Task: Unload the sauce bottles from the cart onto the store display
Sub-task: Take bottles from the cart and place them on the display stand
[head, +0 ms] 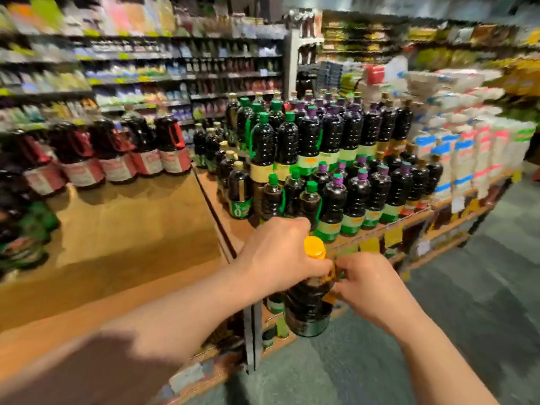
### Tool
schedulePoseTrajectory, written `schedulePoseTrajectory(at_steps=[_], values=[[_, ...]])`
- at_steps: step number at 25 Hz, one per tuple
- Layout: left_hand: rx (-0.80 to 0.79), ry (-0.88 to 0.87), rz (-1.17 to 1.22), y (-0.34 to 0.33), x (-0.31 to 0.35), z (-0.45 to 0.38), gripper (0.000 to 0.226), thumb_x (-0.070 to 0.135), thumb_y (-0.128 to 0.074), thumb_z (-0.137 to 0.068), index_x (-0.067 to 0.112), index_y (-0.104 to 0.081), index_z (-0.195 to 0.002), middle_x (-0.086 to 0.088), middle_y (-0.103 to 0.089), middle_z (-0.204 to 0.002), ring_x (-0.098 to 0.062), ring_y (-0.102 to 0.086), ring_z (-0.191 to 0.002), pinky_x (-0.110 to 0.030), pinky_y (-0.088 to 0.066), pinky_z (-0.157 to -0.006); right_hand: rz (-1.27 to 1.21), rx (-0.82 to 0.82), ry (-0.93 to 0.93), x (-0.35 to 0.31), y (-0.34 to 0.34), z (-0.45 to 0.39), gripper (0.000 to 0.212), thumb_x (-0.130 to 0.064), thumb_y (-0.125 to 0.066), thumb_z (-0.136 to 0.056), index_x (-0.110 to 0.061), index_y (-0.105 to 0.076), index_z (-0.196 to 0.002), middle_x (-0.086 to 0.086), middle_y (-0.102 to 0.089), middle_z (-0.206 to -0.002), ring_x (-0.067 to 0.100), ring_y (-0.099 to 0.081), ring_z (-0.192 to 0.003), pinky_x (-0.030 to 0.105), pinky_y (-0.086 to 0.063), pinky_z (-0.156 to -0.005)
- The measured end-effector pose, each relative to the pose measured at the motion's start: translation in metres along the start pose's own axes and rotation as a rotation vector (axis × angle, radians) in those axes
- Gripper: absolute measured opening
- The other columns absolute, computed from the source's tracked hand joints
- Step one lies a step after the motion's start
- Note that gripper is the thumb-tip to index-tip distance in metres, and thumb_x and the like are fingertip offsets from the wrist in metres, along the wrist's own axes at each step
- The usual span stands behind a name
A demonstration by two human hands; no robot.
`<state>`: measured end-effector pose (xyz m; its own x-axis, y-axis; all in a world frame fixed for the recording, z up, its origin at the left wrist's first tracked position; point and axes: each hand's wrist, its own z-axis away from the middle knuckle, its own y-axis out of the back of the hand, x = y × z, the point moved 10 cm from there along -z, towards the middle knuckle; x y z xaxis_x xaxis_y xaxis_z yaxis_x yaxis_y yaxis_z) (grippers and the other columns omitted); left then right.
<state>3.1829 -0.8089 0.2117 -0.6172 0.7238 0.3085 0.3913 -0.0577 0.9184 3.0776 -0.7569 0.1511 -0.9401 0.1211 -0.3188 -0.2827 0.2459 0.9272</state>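
1. Head view: the fingers of the left hand (277, 252) are curling around the neck of a dark sauce bottle (308, 305), just under its orange cap (314, 247); the thumb side is hiding the neck.
2. The right hand (369, 285) is pinching at the bottle's shoulder from the other side, fingertips together on a brownish tag or handle strip there; the picture is too blurred to tell which.
3. The bottle is hanging upright between both hands, in the air in front of the display's corner, above the grey floor (467, 287) and below the level of the top shelf.
4. Both forearms are reaching in from the lower edge; the left one is crossing over the wooden display top (131, 229).
5. Beyond the hands, green-capped bottles (263, 147) and purple-capped bottles (333, 135) are standing packed in two tiers on the display shelf (409, 217).
6. To the left, large dark jugs with red labels (117, 147) are lining the back of the bare wooden top.
7. To the right, stacked white packs (467, 147) are sitting on the same stand; store shelving (146, 54) is blurring behind.
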Motion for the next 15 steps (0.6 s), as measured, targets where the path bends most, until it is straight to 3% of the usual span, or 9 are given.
schedulePoseTrajectory(at_steps=[3, 5, 7, 9, 12, 15], values=[[0.072, 0.183, 0.009, 0.030, -0.059, 0.034, 0.041, 0.057, -0.072, -0.074, 0.019, -0.056, -0.080, 0.001, -0.059, -0.074, -0.019, -0.056, -0.068, -0.034, -0.043, -0.053, -0.047, -0.048, 0.176, -0.064, -0.027, -0.028, 0.027, -0.043, -0.066, -0.075, -0.016, -0.065, -0.079, 0.001, -0.050, -0.057, 0.027, -0.059, -0.071, 0.036, -0.042, -0.058], [0.120, 0.280, -0.001, 0.052, -0.093, 0.058, 0.039, 0.057, -0.073, -0.075, 0.026, -0.048, -0.072, 0.007, -0.051, -0.068, -0.009, -0.048, -0.060, -0.022, -0.034, -0.045, -0.100, -0.046, 0.242, -0.105, -0.042, -0.038, 0.027, -0.044, -0.065, -0.073, -0.017, -0.061, -0.072, -0.003, -0.041, -0.054, 0.028, -0.054, -0.068, 0.037, -0.036, -0.057], [0.183, 0.348, -0.042, 0.074, -0.127, 0.077, 0.045, 0.059, -0.072, -0.075, 0.027, -0.040, -0.066, 0.011, -0.043, -0.063, -0.008, -0.044, -0.059, -0.023, -0.029, -0.044, -0.182, -0.026, 0.262, -0.143, -0.054, -0.048, 0.025, -0.041, -0.062, -0.073, -0.021, -0.051, -0.062, -0.003, -0.040, -0.052, 0.025, -0.047, -0.061, 0.035, -0.031, -0.051], [0.212, 0.393, -0.087, 0.090, -0.163, 0.088, 0.047, 0.061, -0.070, -0.075, 0.025, -0.042, -0.067, 0.008, -0.045, -0.065, -0.016, -0.049, -0.064, -0.025, -0.023, -0.045, -0.235, -0.019, 0.272, -0.176, -0.068, -0.061, 0.024, -0.030, -0.067, -0.077, -0.021, -0.049, -0.062, -0.005, -0.039, -0.052, 0.021, -0.042, -0.060, 0.027, -0.026, -0.048], [0.223, 0.417, -0.145, 0.114, -0.223, 0.091, 0.051, 0.062, -0.068, -0.077, 0.019, -0.042, -0.066, 0.003, -0.047, -0.066, -0.019, -0.046, -0.063, -0.033, -0.024, -0.048, -0.185, -0.003, 0.316, -0.227, -0.092, -0.097, 0.025, -0.030, -0.067, -0.079, -0.023, -0.048, -0.064, -0.006, -0.044, -0.058, 0.021, -0.046, -0.064, 0.032, -0.026, -0.050], [0.182, 0.383, -0.222, 0.134, -0.287, 0.083, 0.051, 0.063, -0.064, -0.079, 0.018, -0.044, -0.068, 0.000, -0.050, -0.069, -0.022, -0.048, -0.068, -0.036, -0.031, -0.052, -0.140, 0.008, 0.309, -0.276, -0.114, -0.142, 0.017, -0.033, -0.068, -0.078, -0.020, -0.059, -0.072, 0.001, -0.054, -0.064, 0.024, -0.052, -0.067, 0.034, -0.033, -0.051]])
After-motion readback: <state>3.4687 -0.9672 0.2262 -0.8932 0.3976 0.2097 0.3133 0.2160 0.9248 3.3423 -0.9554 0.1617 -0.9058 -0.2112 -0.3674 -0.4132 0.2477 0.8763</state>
